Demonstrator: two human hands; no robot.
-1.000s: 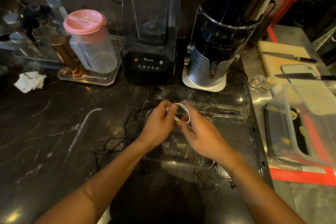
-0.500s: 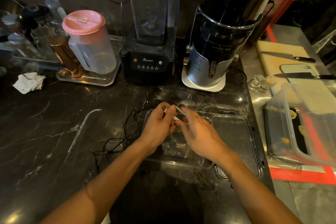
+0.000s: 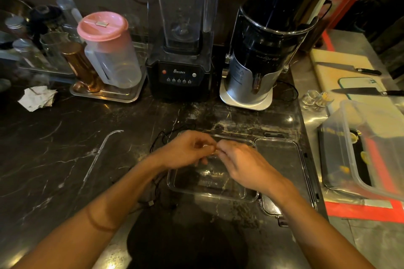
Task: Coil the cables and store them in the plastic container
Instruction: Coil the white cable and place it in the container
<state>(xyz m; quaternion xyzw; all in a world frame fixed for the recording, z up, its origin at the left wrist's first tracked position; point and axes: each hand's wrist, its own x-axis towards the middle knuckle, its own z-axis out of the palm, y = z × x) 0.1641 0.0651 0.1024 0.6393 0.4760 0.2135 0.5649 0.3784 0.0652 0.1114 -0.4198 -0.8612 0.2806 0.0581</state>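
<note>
A thin, limp cable (image 3: 205,147), seemingly coiled small, is pinched between the left hand (image 3: 185,152) and right hand (image 3: 242,165) above the container (image 3: 251,196); it is best held across its loops.

Both hands (image 3: 215,155) pinch cable (image 3: 205,147) over container (image 3: 209,192).

Clear plastic container (image 3: 209,190) open beside black cable (image 3: 156,142).

Pink-lidded jug (image 3: 109,50), black white-veined marble counter (image 3: 65,148), clear plastic container (image 3: 209,190).
</note>
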